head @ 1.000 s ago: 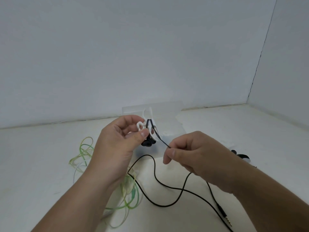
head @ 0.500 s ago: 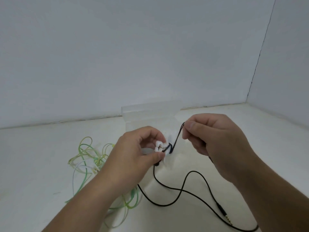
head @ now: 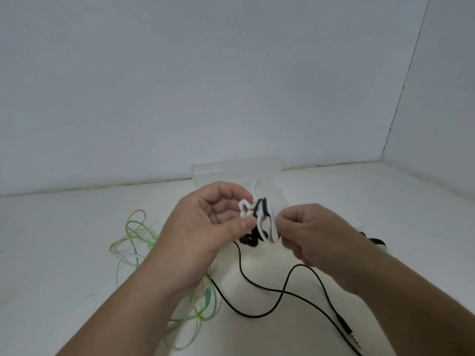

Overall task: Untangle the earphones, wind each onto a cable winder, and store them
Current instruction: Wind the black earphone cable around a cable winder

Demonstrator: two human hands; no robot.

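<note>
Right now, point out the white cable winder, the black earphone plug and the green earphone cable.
white cable winder (head: 243,204), head view, its looped end
black earphone plug (head: 344,323), head view, its black sleeve
green earphone cable (head: 207,298), head view, thick green stretch

"What does the right hand (head: 316,237) grip?"

"Nobody could say. Its fingertips curl out of sight behind its own knuckles."

"And the white cable winder (head: 245,209)?"

"The left hand (head: 203,227) pinching it covers part, and the black turns on it blur together."

"Elsewhere?"

"The green earphone cable (head: 208,296) passes under the left forearm (head: 128,312). A black-and-white object (head: 376,242) peeks from behind the right wrist, unidentifiable. The black earphone cable (head: 282,292) leaves the bottom edge."
</note>
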